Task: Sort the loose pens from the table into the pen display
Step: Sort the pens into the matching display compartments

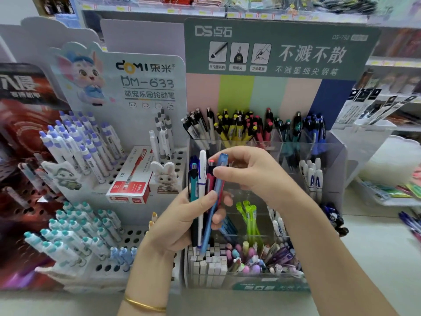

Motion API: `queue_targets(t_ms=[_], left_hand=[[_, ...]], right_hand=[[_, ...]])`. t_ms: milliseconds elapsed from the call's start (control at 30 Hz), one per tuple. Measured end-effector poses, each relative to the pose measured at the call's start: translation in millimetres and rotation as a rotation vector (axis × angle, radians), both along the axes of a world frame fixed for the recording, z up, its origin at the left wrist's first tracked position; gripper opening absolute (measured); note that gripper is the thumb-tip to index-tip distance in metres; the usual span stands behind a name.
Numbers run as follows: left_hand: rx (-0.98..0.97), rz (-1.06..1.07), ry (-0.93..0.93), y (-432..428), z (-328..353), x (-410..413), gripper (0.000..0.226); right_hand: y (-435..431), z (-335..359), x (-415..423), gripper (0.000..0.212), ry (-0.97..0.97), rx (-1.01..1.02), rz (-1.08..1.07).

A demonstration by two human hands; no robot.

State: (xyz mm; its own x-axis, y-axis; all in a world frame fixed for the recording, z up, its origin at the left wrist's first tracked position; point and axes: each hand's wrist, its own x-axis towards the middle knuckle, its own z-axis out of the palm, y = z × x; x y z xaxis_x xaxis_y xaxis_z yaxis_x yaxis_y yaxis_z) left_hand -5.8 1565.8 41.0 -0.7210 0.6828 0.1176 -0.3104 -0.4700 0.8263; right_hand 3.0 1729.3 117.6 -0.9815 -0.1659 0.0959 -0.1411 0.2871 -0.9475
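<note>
My left hand grips a bundle of pens upright in front of the clear tiered pen display: teal, white, pink and dark ones. My right hand pinches the top of a translucent blue pen that leans across the bundle. The display's top row holds white, yellow, pink, teal and blue pens in separate compartments. Lower tiers hold green pens and erasers.
A white perforated stand on the left carries purple-capped pens, teal-capped pens and a red pen box. Loose pens lie on the table at the right edge. Shelves run behind.
</note>
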Motion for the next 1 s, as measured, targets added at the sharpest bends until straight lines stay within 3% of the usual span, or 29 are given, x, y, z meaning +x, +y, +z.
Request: queue_targets(t_ms=[100,400,633,733,800,900,1000], left_hand=[[0.010,-0.039,-0.031,-4.4,-5.0,4.8,0.040],[0.124,-0.111,-0.118,-8.1,-10.0,13.2,0.043],[-0.021,0.179,-0.213,-10.1,-13.4,15.0,0.032],[-0.163,0.345,-0.150,-11.1,-13.6,13.0,0.034],[-0.265,0.420,-0.086,-10.2,-13.0,11.8,0.019],[-0.282,0.436,-0.050,-7.1,-10.8,10.9,0.012],[-0.133,0.352,-0.124,-3.2,-9.6,9.7,0.040]], right_hand=[[-1.3,-1.5,3.2,0.014,-0.090,-0.034,0.056],[-3.4,-15.0,7.1,0.012,-0.112,-0.093,0.011],[17.5,-8.5,12.4,0.012,0.121,-0.326,-0.163],[27.2,-10.8,20.0,0.013,0.243,-0.370,-0.221],[29.2,-16.3,26.3,0.014,0.316,-0.245,-0.306],[20.5,-34.6,28.6,0.013,0.339,0.141,-0.354],[2.3,-63.4,26.5,0.010,0.282,0.517,-0.305]])
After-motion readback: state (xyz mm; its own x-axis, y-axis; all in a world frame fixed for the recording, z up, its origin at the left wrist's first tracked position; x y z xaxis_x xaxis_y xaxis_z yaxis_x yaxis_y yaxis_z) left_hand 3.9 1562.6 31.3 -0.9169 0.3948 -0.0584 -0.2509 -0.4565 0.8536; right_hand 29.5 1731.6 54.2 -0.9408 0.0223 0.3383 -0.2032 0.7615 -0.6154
